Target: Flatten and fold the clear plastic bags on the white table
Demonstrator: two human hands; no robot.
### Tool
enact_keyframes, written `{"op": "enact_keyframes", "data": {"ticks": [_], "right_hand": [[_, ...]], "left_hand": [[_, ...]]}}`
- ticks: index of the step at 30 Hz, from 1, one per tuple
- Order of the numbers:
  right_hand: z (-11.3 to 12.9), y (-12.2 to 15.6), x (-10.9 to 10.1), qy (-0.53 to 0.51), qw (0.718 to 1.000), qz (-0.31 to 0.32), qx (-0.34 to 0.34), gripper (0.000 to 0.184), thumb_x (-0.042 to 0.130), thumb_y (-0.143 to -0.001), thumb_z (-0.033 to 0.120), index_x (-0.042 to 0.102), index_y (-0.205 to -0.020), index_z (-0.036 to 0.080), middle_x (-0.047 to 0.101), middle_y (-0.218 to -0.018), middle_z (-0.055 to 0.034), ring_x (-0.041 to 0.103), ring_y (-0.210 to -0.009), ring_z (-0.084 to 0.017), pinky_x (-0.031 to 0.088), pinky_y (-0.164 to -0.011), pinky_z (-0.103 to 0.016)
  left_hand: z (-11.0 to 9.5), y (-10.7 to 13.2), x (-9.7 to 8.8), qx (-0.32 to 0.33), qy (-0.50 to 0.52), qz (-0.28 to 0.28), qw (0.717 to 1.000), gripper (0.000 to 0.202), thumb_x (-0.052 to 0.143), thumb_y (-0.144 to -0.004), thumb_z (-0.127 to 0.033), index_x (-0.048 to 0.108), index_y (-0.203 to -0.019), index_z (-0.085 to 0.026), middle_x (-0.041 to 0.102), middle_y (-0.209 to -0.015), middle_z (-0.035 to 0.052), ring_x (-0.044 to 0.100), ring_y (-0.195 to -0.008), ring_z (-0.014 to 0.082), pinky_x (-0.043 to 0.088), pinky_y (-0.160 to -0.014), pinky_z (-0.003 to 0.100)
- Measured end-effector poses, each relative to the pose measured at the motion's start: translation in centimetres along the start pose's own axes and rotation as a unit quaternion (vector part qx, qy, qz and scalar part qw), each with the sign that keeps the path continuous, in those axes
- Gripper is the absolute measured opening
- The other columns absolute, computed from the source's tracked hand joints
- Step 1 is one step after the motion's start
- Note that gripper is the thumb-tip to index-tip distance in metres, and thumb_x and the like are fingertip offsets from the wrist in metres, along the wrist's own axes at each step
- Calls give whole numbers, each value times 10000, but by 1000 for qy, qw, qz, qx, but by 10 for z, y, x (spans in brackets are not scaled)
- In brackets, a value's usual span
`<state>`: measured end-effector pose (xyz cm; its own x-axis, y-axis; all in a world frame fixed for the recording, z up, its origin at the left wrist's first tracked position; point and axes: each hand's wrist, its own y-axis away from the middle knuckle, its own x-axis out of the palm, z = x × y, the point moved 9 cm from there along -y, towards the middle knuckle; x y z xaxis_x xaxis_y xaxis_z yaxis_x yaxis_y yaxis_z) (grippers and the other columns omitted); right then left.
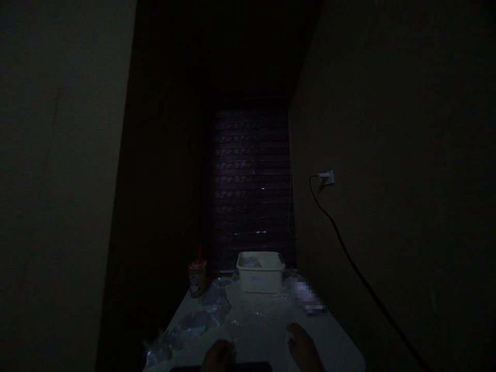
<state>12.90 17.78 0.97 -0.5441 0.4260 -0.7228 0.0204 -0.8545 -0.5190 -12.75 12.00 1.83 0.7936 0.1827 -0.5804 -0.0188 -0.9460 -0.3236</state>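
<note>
In dim light, my left hand (219, 355) rests low over the pale table (256, 323), its fingers curled together. Whatever it may hold is too dark to make out. A dark flat object (253, 367) lies beside and below it at the bottom edge. My right hand (305, 349) is over the right part of the table, with thumb and forefinger apart and no object visible between them. Crumpled clear plastic (194, 323) spreads along the table's left side, near my left hand.
A white plastic bin (261, 281) stands at the table's far end, with something clear inside. A lidded drink cup (197, 281) with a red straw is at the far left. Right are a blurred-out item (308, 298), a wall socket plug (326, 178) and a black cable (356, 268).
</note>
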Motion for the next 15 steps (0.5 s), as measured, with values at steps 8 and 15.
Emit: {"op": "enact_keyframes", "data": {"ticks": [8, 15], "right_hand": [[3, -7, -1, 15, 1000, 9, -11, 406, 386, -653, 102, 572, -1010, 153, 571, -1065, -77, 494, -1015, -178, 364, -874, -296], [13, 0, 1, 77, 997, 6, -5, 320, 414, -721, 213, 574, -996, 243, 513, -1138, -87, 406, -1094, -268, 257, -878, -512]], "left_hand": [[-9, 3, -3, 28, -8, -24, 999, 319, 390, -713, -444, 567, -792, -191, 621, -840, 42, 548, -806, 165, 399, -747, 238], [-9, 4, -2, 36, -32, -26, 998, 298, 379, -738, -416, 542, -674, -176, 595, -711, 26, 549, -699, 146, 418, -662, 238]]}}
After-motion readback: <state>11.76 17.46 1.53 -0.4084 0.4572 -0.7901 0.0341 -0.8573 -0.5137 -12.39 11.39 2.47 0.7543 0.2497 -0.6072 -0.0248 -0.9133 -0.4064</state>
